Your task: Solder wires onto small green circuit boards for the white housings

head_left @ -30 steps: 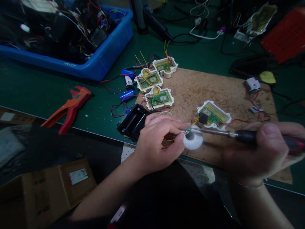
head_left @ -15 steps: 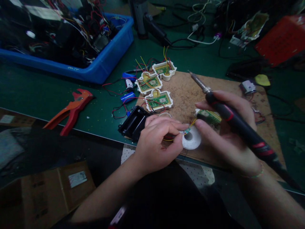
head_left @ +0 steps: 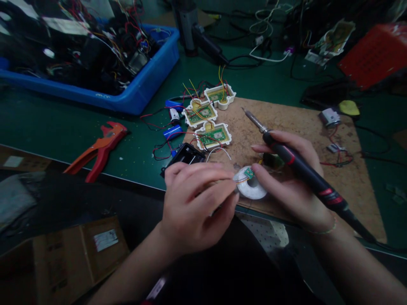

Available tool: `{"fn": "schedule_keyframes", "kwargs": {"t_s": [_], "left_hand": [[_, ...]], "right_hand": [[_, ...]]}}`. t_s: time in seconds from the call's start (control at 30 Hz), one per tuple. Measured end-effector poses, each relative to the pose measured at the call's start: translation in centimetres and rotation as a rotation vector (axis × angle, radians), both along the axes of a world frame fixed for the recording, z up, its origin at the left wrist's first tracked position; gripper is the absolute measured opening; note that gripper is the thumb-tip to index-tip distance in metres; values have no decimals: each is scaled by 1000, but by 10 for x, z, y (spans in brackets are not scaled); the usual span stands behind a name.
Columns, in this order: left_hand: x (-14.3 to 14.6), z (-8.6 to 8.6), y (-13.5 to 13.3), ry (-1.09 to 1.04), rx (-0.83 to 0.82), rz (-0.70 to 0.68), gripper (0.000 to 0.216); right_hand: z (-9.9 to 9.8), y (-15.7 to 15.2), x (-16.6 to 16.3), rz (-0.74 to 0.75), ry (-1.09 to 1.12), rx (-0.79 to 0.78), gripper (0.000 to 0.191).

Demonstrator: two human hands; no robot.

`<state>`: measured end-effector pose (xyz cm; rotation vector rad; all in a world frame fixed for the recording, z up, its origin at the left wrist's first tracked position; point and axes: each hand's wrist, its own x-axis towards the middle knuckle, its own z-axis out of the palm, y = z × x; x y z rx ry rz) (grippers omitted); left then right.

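My right hand [head_left: 297,182] is wrapped round a soldering iron [head_left: 288,154], its metal tip pointing up and left over the brown board. The thumb of that hand touches a small green circuit board [head_left: 249,173]. This piece lies over a white ring-shaped roll [head_left: 246,190]. Thin wires [head_left: 241,180] run from the small board to the closed fingertips of my left hand [head_left: 199,205], which pinch them; the rest of its grip is hidden. Behind my left hand is a black plastic case [head_left: 187,154], partly covered. Another green board [head_left: 276,161] is mostly hidden behind my right hand.
Several white-framed circuit boards [head_left: 213,136] with wires lie at the left of the brown board [head_left: 263,116]. Orange-red cutters [head_left: 103,148] rest on the green table. A blue bin [head_left: 133,99] full of parts stands back left, a red box [head_left: 375,59] back right.
My left hand has turned and shifted slightly left and down. The small green board has come nearer my right thumb. The soldering iron has moved left and a little down.
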<state>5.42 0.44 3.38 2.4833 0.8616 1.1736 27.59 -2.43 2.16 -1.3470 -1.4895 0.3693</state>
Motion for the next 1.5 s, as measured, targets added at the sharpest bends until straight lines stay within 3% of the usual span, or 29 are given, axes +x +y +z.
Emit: {"fn": "schedule_keyframes", "kwargs": {"t_s": [0.13, 0.27, 0.47, 0.77, 0.97, 1.13, 1.33, 1.5], "left_hand": [[-5, -10, -12, 143, 203, 18, 27], [-1, -19, -21, 249, 259, 119, 30], [5, -12, -18, 177, 114, -1, 24], [-9, -1, -8, 246, -35, -217, 21], [-8, 10, -5, 175, -27, -124, 15], [4, 21, 6, 25, -170, 38, 4], [23, 4, 21, 18, -262, -14, 10], [21, -5, 23, 31, -288, -55, 7]], "right_hand": [[2, 1, -2, -5, 3, 14, 62], [1, 1, -1, -4, -10, 14, 63], [0, -1, -2, 2, 26, 5, 63], [3, -2, -5, 11, 70, -17, 59], [2, -1, -5, 3, 50, -9, 58], [1, -1, -5, 11, 52, -1, 60], [1, -2, -4, 13, 31, -2, 61], [0, -2, -4, 23, 29, -6, 61]]}}
